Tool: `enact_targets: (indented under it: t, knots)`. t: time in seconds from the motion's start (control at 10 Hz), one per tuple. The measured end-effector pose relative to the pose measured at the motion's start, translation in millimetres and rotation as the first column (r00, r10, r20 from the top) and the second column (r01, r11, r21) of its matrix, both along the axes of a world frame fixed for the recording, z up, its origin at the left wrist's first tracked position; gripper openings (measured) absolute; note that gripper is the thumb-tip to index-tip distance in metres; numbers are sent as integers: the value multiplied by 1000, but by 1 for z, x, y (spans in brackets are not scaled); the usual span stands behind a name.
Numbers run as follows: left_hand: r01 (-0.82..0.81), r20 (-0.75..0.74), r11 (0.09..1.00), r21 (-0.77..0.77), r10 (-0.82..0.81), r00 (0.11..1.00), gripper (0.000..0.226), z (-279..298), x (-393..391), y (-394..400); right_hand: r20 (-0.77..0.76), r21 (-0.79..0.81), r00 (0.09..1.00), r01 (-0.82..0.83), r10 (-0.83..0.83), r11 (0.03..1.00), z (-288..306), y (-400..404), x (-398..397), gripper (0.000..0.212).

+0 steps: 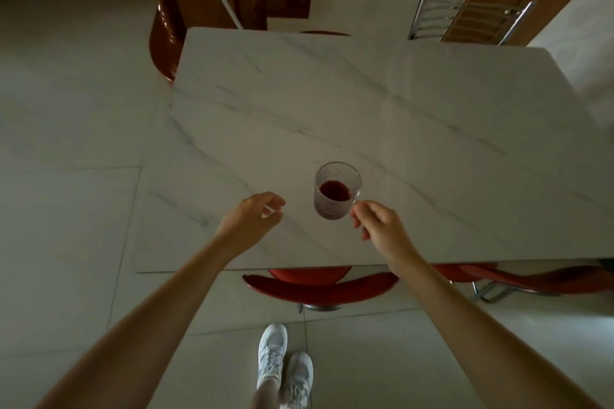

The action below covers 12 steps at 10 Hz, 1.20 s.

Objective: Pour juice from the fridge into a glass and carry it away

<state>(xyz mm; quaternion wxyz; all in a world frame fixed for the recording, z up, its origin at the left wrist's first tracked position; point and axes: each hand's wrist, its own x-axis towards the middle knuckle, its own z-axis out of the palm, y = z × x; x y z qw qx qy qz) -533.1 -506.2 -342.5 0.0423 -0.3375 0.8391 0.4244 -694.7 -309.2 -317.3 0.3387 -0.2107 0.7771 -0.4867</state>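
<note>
Hands point(252, 216): two; glass point(337, 191): one

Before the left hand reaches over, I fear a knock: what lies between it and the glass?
Nothing: in the head view only bare table separates the left hand from the glass.

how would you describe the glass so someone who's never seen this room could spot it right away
Find the white marble-look table. Near its closest edge stands a clear textured glass with a little dark red juice at the bottom. The right hand has its fingers at its handle, and nothing else sits on the table.
</note>
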Motion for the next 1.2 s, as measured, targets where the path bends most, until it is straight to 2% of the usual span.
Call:
enact_targets:
  t: [0.5,0.6,0.8,0.9,1.0,1.1,1.2]
  knots:
    - [-32,5,994,101,32,999,24,-28,19,-1,33,54,999,-9,7,998,-37,-11,-1,26]
    - [-32,0,994,108,32,999,14,-28,22,0,36,68,999,-23,21,997,-41,-10,0,26]
    - [-16,-9,995,101,18,1000,17,-28,30,-1,16,96,1000,-15,14,995,-44,-10,0,22]
    - [-6,-16,996,91,8,1000,18,-24,33,-3,-72,181,996,-37,51,983,-40,-8,-2,24]
    - [-4,-51,996,90,9,999,15,-11,36,-4,-333,377,918,-79,214,923,-33,-5,-5,34]
    - [1,-87,997,75,5,996,16,6,38,-9,-375,576,826,-148,420,804,-11,-7,-4,33]
    - [-18,-131,998,54,25,991,17,28,39,-14,-400,599,783,-169,476,783,16,-12,-1,27]
